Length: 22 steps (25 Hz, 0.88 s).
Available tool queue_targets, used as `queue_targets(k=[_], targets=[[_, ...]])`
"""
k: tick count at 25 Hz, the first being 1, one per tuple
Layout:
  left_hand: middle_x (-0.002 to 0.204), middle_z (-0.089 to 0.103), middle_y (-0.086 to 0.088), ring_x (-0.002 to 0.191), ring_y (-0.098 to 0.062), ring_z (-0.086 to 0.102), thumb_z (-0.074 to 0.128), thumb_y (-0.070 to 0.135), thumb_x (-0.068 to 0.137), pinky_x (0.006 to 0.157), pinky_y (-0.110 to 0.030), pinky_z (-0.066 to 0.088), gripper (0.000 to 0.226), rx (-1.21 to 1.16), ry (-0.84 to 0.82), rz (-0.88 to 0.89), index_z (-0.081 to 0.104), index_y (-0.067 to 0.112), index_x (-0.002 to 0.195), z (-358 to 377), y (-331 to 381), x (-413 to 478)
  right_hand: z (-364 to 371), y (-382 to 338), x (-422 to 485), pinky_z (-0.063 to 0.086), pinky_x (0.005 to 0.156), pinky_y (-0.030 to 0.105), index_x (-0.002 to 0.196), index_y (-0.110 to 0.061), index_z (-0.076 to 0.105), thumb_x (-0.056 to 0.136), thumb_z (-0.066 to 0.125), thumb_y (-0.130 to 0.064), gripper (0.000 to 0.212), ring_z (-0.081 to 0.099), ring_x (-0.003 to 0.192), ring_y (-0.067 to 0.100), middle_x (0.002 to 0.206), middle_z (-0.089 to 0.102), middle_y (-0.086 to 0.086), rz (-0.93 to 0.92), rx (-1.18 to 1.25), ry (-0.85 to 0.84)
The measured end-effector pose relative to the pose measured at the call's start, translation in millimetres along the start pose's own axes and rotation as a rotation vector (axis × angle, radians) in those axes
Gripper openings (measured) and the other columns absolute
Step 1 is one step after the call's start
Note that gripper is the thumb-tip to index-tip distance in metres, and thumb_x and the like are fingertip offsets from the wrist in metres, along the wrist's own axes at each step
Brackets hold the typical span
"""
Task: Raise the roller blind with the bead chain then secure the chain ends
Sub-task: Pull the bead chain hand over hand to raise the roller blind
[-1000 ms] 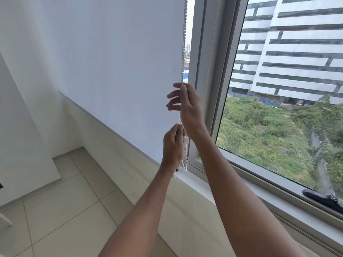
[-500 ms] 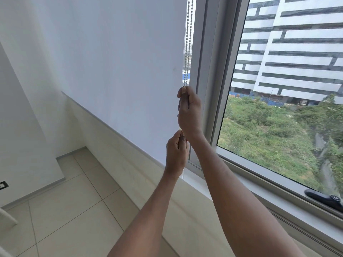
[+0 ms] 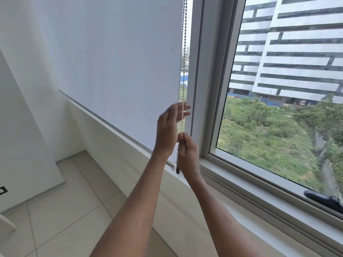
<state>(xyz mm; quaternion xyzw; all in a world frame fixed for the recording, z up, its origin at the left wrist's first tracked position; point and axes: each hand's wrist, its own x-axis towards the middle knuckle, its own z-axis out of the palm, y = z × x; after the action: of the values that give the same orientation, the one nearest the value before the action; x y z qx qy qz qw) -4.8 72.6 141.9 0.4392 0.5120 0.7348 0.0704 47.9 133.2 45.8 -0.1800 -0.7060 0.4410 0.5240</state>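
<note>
The pale bead chain (image 3: 182, 62) hangs between the white fabric roller blind (image 3: 111, 62) on its left and the grey window frame (image 3: 202, 71) on its right. Along it, the left hand (image 3: 167, 130) sits just above the right hand (image 3: 187, 154). A black window handle (image 3: 323, 198) lies at the frame's lower right.

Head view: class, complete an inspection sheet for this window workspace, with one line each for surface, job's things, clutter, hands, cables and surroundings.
Surface: pale window sill under the glass.
Job's things: white fabric roller blind, lowered, bottom bar near sill level; white bead chain hanging in two strands at its right edge.
Clutter: nothing seen.
Grippers: left hand open, fingers straight up at the chain; right hand pinches the chain lower down.
Cables: nothing seen.
Surroundings: black window handle, beige floor tiles, dark wall socket, white striped building outside.
</note>
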Motion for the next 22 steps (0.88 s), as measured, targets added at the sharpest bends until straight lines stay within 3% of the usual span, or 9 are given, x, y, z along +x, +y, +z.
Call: queue_targets(k=[2, 3, 6, 8, 10, 14, 19, 21, 22], targets=[[0.127, 0.077, -0.015, 0.109, -0.026, 0.078, 0.029, 0.029, 0.118, 0.101, -0.041, 0.062, 0.049, -0.102, -0.054, 0.012, 0.065, 0.002, 0.137, 7, 28, 28, 0, 6, -11, 0.028, 0.058, 0.034, 0.085, -0.015, 0.05, 0.111, 0.042, -0.004, 0.03, 0.031, 0.056, 0.017, 0.058, 0.042, -0.017, 0.031, 0.007, -0.003], [0.118, 0.079, -0.012, 0.097, -0.022, 0.078, 0.03, 0.03, 0.118, 0.087, -0.037, 0.064, 0.048, -0.151, -0.058, 0.017, 0.064, 0.002, 0.137, 10, 40, 39, 0, 8, -13, 0.027, 0.059, 0.035, 0.085, -0.016, 0.05, 0.111, 0.042, -0.005, 0.03, 0.03, 0.058, 0.017, 0.059, 0.04, -0.016, 0.029, 0.006, -0.004], [0.068, 0.057, 0.009, 0.052, -0.005, 0.045, 0.038, 0.027, 0.117, 0.047, -0.02, 0.038, 0.039, -0.184, 0.004, 0.05, 0.069, 0.003, 0.123, 18, 62, 62, 2, 7, -16, 0.025, 0.058, 0.032, 0.085, -0.016, 0.049, 0.112, 0.042, -0.009, 0.028, 0.029, 0.059, 0.012, 0.061, 0.039, -0.016, 0.015, 0.011, -0.024], [0.056, 0.038, 0.013, 0.045, -0.004, 0.026, 0.04, 0.024, 0.117, 0.043, -0.016, 0.025, 0.036, -0.156, 0.041, 0.081, 0.066, 0.009, 0.097, 23, 63, 66, 4, 7, -17, 0.025, 0.056, 0.028, 0.086, -0.018, 0.048, 0.112, 0.041, -0.011, 0.027, 0.028, 0.058, 0.008, 0.061, 0.041, -0.018, 0.008, 0.015, -0.036], [0.055, 0.034, 0.015, 0.044, -0.003, 0.024, 0.04, 0.024, 0.117, 0.042, -0.015, 0.022, 0.039, -0.166, 0.05, 0.077, 0.054, 0.015, 0.082, 25, 59, 62, 7, 10, -20, 0.027, 0.054, 0.027, 0.086, -0.019, 0.048, 0.112, 0.041, -0.01, 0.029, 0.028, 0.056, 0.006, 0.061, 0.042, -0.019, 0.01, 0.02, -0.047], [0.056, 0.033, 0.014, 0.045, -0.003, 0.024, 0.04, 0.024, 0.117, 0.042, -0.015, 0.023, 0.039, -0.136, 0.068, 0.046, 0.048, 0.015, 0.08, 21, 40, 52, 9, 22, -32, 0.031, 0.056, 0.039, 0.083, -0.021, 0.046, 0.113, 0.041, -0.01, 0.032, 0.032, 0.059, 0.023, 0.063, 0.039, -0.013, 0.062, 0.034, -0.092], [0.056, 0.034, 0.014, 0.047, -0.005, 0.026, 0.04, 0.026, 0.118, 0.043, -0.018, 0.026, 0.039, -0.015, 0.103, 0.0, 0.047, 0.014, 0.081, 9, 9, 28, 0, 47, -53, 0.04, 0.065, 0.034, 0.09, -0.027, 0.06, 0.113, 0.041, -0.017, 0.031, 0.047, 0.059, 0.015, 0.064, 0.052, -0.013, 0.182, -0.015, -0.232], [0.056, 0.034, 0.014, 0.048, -0.006, 0.025, 0.04, 0.027, 0.118, 0.043, -0.019, 0.026, 0.041, 0.013, 0.105, -0.022, 0.047, 0.018, 0.078, 4, -1, 20, -8, 45, -57, 0.052, 0.089, 0.036, 0.118, -0.035, 0.072, 0.116, 0.039, -0.023, 0.035, 0.072, 0.087, 0.011, 0.092, 0.078, -0.012, 0.243, -0.012, -0.317], [0.057, 0.034, 0.014, 0.049, -0.007, 0.026, 0.04, 0.028, 0.118, 0.043, -0.02, 0.027, 0.041, 0.038, 0.108, -0.026, 0.046, 0.019, 0.078, 2, -5, 16, -11, 40, -53, 0.051, 0.101, 0.035, 0.135, -0.031, 0.069, 0.117, 0.038, -0.023, 0.037, 0.072, 0.105, 0.009, 0.113, 0.08, -0.007, 0.259, 0.001, -0.305]])
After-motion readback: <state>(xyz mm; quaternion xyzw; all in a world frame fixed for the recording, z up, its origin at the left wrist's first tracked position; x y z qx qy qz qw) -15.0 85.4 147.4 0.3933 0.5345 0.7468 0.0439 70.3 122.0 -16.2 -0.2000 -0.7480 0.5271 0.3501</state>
